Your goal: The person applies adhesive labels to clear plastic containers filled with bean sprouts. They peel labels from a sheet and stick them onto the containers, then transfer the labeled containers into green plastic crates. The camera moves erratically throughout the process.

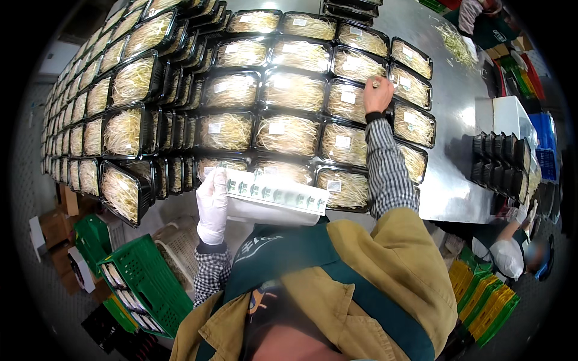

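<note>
My left hand, in a white glove, grips one end of a strip of printed labels on white backing, which hangs in front of my apron. Bare and stretched out, my right hand is over the right-hand rows with its fingers drawn together. Whether something is between those fingers cannot be made out. Beside it is a black tray of bean sprouts with a white label on top. Left of the hand lies another labelled sprout tray. More such trays stand in rows before me, many bearing labels.
Tall stacks of sprout trays crowd the left. Loose sprouts lie on the metal table near a co-worker's arm. Stacked black trays stand right, by another person. Below left is a green crate.
</note>
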Motion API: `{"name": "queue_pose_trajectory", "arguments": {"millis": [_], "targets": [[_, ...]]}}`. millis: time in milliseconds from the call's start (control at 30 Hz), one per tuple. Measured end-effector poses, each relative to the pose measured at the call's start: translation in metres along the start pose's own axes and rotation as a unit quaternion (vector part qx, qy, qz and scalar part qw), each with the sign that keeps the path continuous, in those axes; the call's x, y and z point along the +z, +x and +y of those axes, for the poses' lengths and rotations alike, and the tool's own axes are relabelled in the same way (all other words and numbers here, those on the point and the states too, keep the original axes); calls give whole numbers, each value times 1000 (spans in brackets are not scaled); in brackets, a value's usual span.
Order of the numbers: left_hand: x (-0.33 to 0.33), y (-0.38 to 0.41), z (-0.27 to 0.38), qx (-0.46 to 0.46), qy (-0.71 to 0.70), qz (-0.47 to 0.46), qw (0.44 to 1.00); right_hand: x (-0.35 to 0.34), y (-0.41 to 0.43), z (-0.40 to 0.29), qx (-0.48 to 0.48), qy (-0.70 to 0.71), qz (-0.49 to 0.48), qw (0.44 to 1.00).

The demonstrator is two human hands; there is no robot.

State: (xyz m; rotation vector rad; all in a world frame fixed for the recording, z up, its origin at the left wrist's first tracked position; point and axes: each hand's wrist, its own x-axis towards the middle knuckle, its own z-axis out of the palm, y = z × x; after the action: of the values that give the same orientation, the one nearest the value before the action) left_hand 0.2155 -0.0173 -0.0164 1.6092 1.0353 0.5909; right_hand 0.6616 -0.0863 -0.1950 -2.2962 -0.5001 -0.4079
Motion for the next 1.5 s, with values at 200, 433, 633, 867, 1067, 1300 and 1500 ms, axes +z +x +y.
{"name": "queue_pose_trajectory", "arguments": {"millis": [200,433,633,867,1067,1300,1500], "targets": [[20,11,11,38,50,-59,996,-29,-73,-15,-45,15,-49,998],[29,8,25,37,67,-126,989,-65,-63,-29,-5,78,-116,990],[27,-1,33,88,92,-141,982,-191,-89,-156,-110,337,-631,690],[7,-16,24,153,98,-137,974,-216,-137,-171,89,483,-407,770],[-11,-43,27,196,114,-189,955,-231,-195,-222,-9,500,-476,724],[-46,-71,1,106,92,-237,961,-182,-196,-133,166,413,-141,884],[-68,-84,1,-76,-98,-459,880,-107,-204,-39,27,-76,-52,995]]}}
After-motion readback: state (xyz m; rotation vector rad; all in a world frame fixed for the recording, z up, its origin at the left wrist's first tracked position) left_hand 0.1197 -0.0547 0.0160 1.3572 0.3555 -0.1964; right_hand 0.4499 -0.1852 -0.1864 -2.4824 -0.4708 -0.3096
